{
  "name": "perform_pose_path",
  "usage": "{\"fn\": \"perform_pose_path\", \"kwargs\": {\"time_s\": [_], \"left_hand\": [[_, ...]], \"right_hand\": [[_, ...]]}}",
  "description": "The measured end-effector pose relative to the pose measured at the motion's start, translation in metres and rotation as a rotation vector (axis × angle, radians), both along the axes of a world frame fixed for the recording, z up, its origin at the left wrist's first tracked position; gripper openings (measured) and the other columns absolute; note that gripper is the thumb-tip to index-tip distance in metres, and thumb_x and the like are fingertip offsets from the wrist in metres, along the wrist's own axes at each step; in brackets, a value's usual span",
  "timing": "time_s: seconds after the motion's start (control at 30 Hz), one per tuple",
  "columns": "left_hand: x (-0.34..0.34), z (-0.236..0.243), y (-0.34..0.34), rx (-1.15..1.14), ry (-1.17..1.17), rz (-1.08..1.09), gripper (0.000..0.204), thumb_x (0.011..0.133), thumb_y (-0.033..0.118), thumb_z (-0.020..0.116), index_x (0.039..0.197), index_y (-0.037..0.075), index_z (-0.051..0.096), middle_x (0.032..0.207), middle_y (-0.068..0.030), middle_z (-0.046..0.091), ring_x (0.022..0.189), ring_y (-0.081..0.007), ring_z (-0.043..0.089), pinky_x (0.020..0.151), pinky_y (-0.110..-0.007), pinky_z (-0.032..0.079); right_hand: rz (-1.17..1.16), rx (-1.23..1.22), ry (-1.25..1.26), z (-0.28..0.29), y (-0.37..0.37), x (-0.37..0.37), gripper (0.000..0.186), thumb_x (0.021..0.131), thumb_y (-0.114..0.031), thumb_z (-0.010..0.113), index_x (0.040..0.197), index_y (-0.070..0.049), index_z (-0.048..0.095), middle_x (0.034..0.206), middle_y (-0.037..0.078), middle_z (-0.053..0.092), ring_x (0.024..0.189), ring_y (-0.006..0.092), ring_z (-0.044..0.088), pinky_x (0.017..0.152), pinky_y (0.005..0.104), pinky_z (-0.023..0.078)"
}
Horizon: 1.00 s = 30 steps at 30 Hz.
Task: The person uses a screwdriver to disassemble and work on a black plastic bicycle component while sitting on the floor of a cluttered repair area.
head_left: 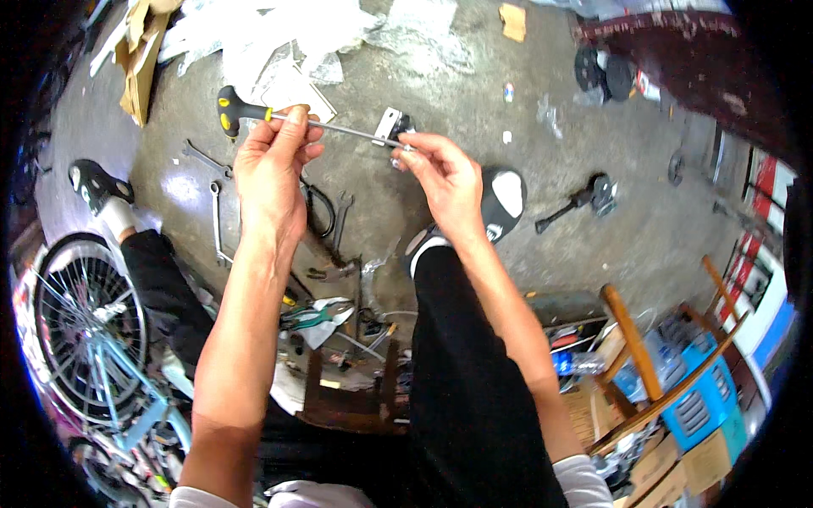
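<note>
A T-handle driver (244,111) with a black and yellow grip and a thin metal shaft lies across both hands, its tip toward the right. My left hand (273,178) is closed around the shaft just below the grip. At the tip, the fingers of my right hand (450,182) pinch the shaft's end. A small shiny metal piece shows by those fingertips, too small to name. Beyond the tip is a black part with a pale metal plate (389,125), partly hidden by the shaft and my right fingers.
Wrenches (216,212) lie on the concrete floor left of my left forearm. Farther right sits a black part with a stem (584,201). Plastic wrapping (254,30) spreads at the far side. A light-blue bicycle (93,339) stands left, and a wooden chair frame (633,343) right.
</note>
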State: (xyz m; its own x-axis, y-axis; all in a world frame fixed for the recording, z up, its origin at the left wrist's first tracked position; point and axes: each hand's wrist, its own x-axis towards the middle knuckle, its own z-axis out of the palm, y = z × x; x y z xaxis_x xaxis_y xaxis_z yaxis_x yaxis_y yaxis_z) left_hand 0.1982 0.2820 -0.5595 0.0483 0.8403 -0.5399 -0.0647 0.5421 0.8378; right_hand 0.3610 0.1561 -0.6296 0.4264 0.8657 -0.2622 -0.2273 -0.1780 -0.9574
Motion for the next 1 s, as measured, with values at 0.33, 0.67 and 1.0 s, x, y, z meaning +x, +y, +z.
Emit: {"fn": "perform_pose_path", "kwargs": {"time_s": [0.33,0.67,1.0], "left_hand": [[-0.002,-0.008,-0.002,-0.079,-0.057,0.069,0.020,0.097,0.020,0.075,0.103,0.003,0.070,0.094,-0.0039,0.071,0.084,-0.0124,0.067,0.077,-0.027,0.055],[-0.013,-0.009,0.003,-0.074,-0.055,0.076,0.019,0.097,0.019,0.075,0.105,0.003,0.069,0.094,-0.0038,0.071,0.084,-0.0127,0.067,0.078,-0.027,0.055],[-0.040,-0.007,0.021,-0.002,0.078,0.049,0.024,0.095,0.024,0.078,0.099,0.004,0.067,0.087,-0.0027,0.067,0.079,-0.0119,0.064,0.074,-0.028,0.054]], "right_hand": [[0.039,0.014,0.079,0.004,0.004,0.007,0.021,0.099,-0.002,0.067,0.119,0.004,0.070,0.103,0.013,0.076,0.093,0.0167,0.073,0.084,0.0292,0.059],[0.094,-0.028,0.071,0.003,0.012,0.003,0.020,0.099,-0.002,0.067,0.118,0.004,0.071,0.103,0.013,0.076,0.092,0.0167,0.073,0.084,0.0294,0.058],[0.047,-0.238,-0.402,-0.024,0.020,0.047,0.018,0.094,-0.008,0.073,0.110,-0.003,0.073,0.094,0.005,0.073,0.081,0.0125,0.066,0.076,0.0290,0.054]]}}
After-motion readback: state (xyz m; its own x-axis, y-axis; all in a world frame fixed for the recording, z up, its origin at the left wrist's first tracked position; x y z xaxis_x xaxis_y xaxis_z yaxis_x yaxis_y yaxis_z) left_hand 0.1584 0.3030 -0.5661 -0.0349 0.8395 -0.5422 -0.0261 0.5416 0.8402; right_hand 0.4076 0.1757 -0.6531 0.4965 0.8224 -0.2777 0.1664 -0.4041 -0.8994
